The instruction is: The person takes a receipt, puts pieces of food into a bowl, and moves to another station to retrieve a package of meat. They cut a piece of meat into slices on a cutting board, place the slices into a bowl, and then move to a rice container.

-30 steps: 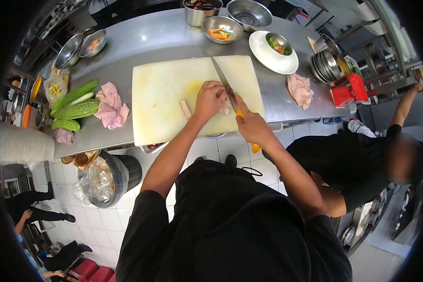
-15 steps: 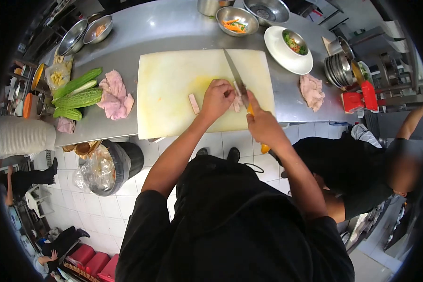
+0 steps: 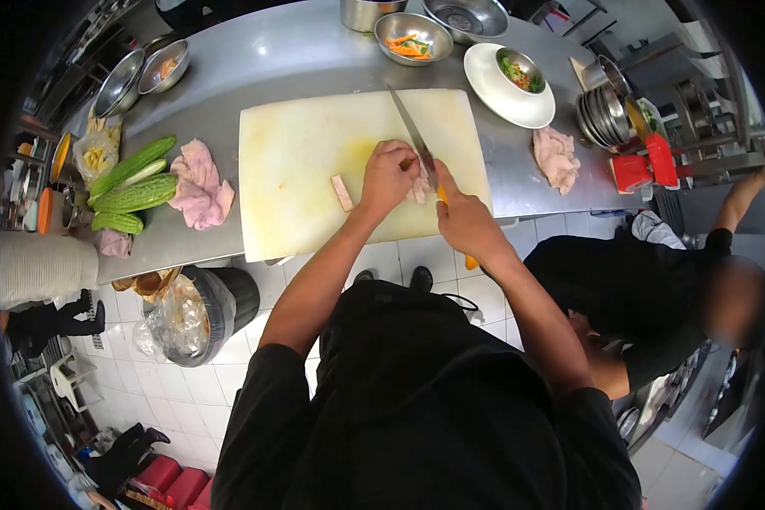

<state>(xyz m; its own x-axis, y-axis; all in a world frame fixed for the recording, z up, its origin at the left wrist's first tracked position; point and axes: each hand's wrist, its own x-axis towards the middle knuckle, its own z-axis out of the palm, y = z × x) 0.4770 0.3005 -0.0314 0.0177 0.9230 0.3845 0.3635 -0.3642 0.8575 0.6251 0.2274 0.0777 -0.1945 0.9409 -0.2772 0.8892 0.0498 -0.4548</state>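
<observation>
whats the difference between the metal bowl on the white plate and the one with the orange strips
The bowl on the plate is smaller; the orange-strip bowl is wider.
The first sits on a white plate, the second directly on the counter.
The first holds mostly green bits, the second mainly orange strips.
Both are round, metal and upright.

My right grip is closed on the orange handle of a knife, its blade slanting away over the pale cutting board, while my left grip curls just beside the blade, near small pink pieces. A pink strip lies apart on the board; left of it, on the metal surface, are a pink cloth and ridged green vegetables
</observation>
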